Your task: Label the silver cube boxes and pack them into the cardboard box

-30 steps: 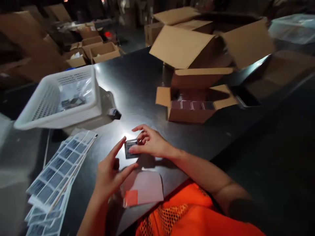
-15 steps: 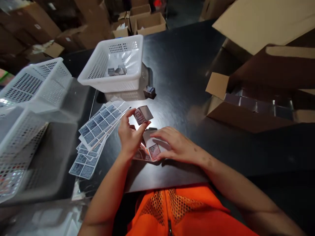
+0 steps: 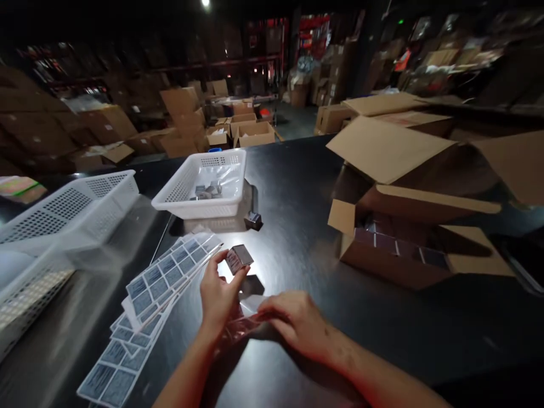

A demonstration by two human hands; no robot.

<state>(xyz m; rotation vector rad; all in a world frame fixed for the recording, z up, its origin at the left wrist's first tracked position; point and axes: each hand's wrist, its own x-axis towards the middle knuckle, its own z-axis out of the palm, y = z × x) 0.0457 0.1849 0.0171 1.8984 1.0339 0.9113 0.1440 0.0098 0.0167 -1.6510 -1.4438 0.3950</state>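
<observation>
My left hand (image 3: 221,292) pinches a small box (image 3: 239,259) between thumb and fingers, tilted above the table. Dark reddish print covers one side of it. Closed on the edge of a glossy sticker sheet (image 3: 250,307), my right hand (image 3: 293,317) sits just below and to the right. That sheet looks whitish above and reddish below, partly hidden by my hands and blurred. Left of my hands lies a fanned stack of label sheets (image 3: 164,279) with grey printed squares. Beyond them, a small dark box (image 3: 254,221) rests on the table beside a white basket (image 3: 199,212).
The white basket holds several small boxes and clear plastic. More white baskets (image 3: 102,209) stand at the left. On the right, an open carton (image 3: 391,266) contains rows of dark boxes. Behind the dark table (image 3: 293,209) are stacked cartons (image 3: 181,127) and shelves.
My view has tilted up, showing more of the warehouse. The right hand's fingers, spread over the sticker sheet before, have closed on its edge. The left hand still holds the small box.
</observation>
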